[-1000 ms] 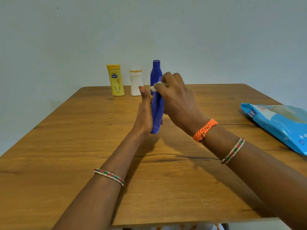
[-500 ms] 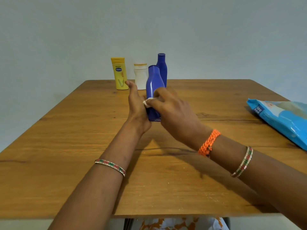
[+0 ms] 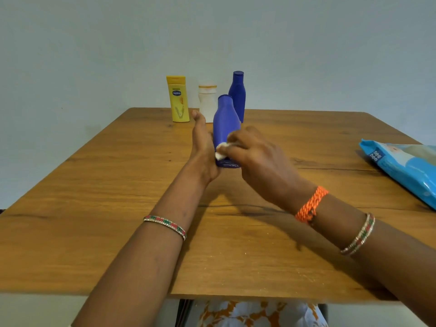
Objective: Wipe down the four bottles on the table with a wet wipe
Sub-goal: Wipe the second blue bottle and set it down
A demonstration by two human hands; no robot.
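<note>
You see a plain, pale wall (image 3: 306, 43) behind a brown wooden table (image 3: 94, 208). The tabletop has dark lines in the wood. The light is soft.

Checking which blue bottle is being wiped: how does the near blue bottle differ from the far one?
The near blue bottle is held by the left hand while the right hand presses a wet wipe on its lower body; the far blue bottle stands untouched in the back row. The near one hides the far one's base. Both are upright, blue and similarly shaped.
</note>
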